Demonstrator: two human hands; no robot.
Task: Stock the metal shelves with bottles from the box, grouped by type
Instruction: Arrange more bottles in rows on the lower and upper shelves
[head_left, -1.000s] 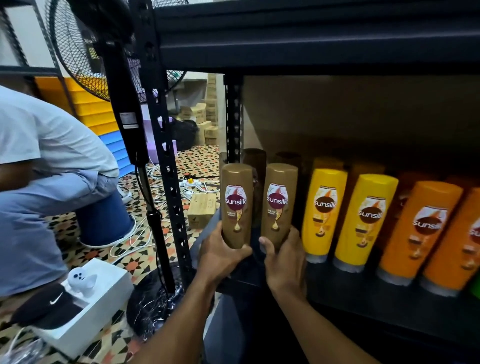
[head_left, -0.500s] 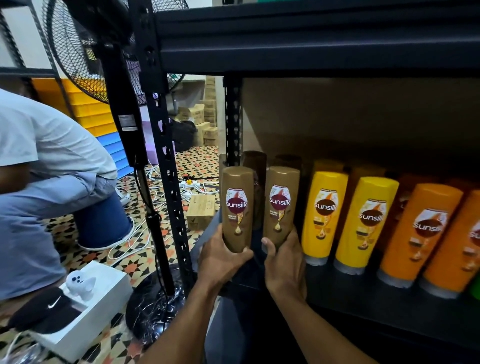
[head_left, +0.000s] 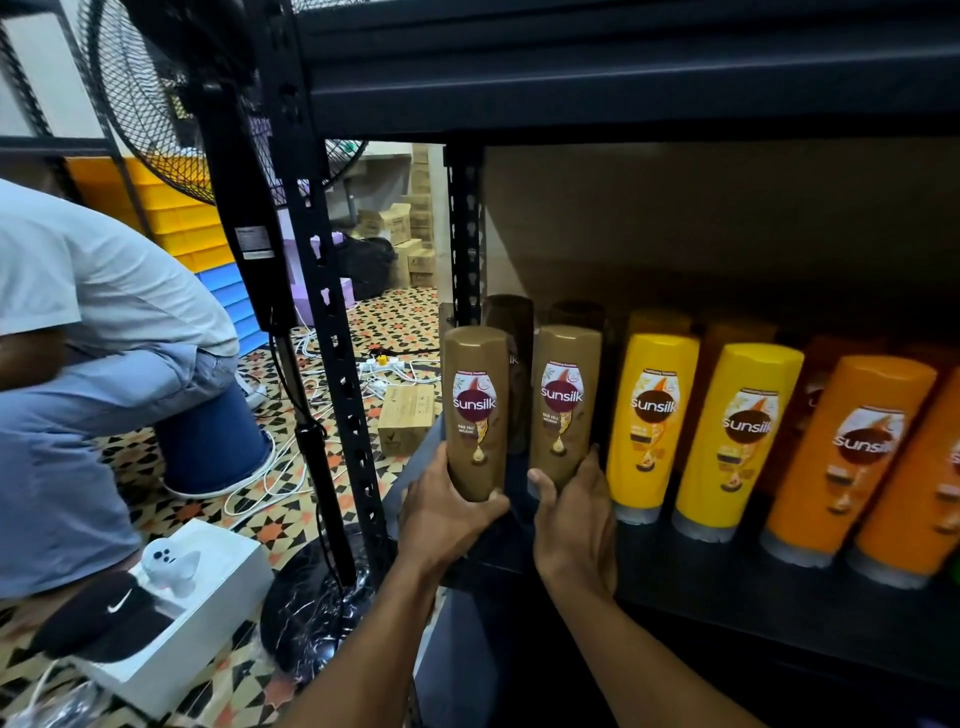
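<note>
Through the head camera I look into a black metal shelf, its matte deck set between perforated steel uprights.

The left hand grips the foot of a left brown Sunsilk bottle, thumb across the front and fingers curled behind. The right hand grips a right brown Sunsilk bottle the same way. The hands sit side by side with a narrow gap between them, not touching.

Both bottles are smooth, glossy plastic with rounded shoulders and an oval maroon label. They stand upright at the front left end of the shelf, near each other but apart. I cannot tell whether their bases rest on the deck. Just behind them stand darker brown bottles in shadow.

To the right, along the shelf front, come two glossy yellow bottles with grey caps downward, then orange bottles of the same shape, tilted in this wide-angle view.

Left of the rack, a wire-caged pedestal fan stands on patterned floor tiles. Another person in a pale shirt and jeans sits on a blue stool. Nearby a white box carries a black cap and a small white ghost-shaped figure. White cables trail across the tiles beside a small cardboard carton.
</note>
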